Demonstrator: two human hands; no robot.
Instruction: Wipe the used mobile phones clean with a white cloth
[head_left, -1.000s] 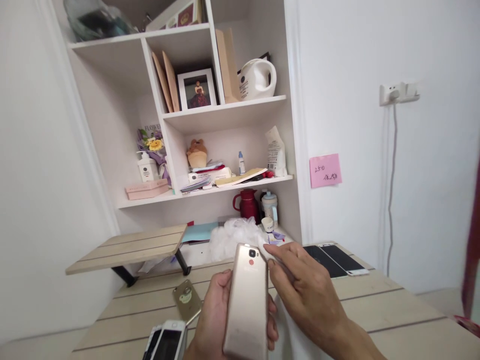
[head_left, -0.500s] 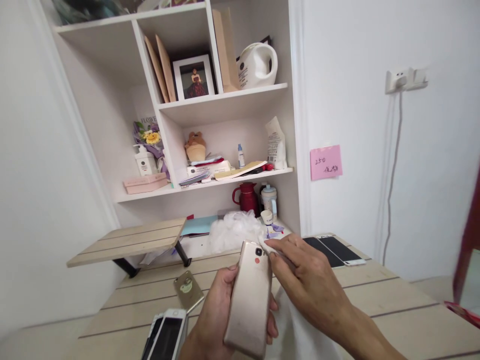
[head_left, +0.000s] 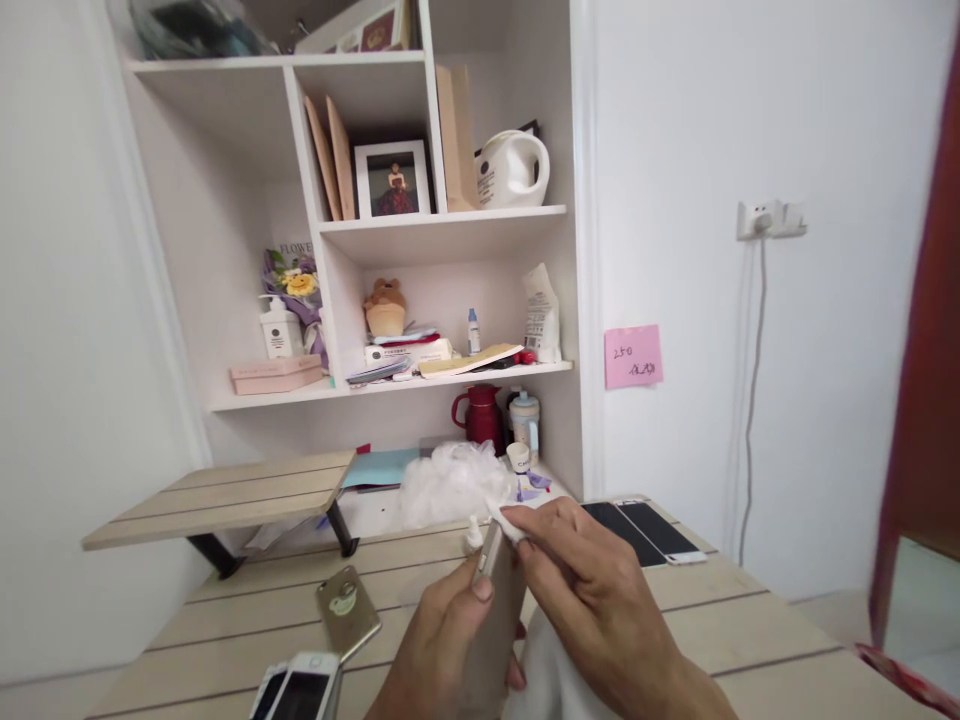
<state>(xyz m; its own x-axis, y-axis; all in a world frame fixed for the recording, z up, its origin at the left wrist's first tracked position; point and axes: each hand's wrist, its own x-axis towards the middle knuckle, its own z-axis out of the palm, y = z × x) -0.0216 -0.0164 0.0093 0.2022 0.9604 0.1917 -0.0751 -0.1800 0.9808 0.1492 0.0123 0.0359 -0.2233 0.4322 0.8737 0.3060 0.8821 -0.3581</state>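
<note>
My left hand (head_left: 439, 640) is closed round a gold smartphone (head_left: 491, 630), which stands tilted with its narrow side edge turned up. Between the thumb and fingers of my right hand (head_left: 600, 590) is a white cloth (head_left: 510, 522), pressed at the phone's top end; more white fabric hangs below the hand. A small white bottle (head_left: 473, 534) stands on the table just behind the phone. To the left lie a gold phone with a green sticker (head_left: 349, 610) and a stack of white phones (head_left: 300, 690).
Two phones with dark screens (head_left: 641, 532) lie at the table's right rear. A raised wooden stand (head_left: 232, 490) occupies the left rear. Crumpled clear plastic (head_left: 454, 485), a red jug (head_left: 480, 420) and a light blue bottle (head_left: 525, 425) sit at the back beneath the shelves.
The phone has been turned from back-facing to edge-up in my left hand. My right hand, with the cloth, stays at its top end. The camera view has tilted up.
</note>
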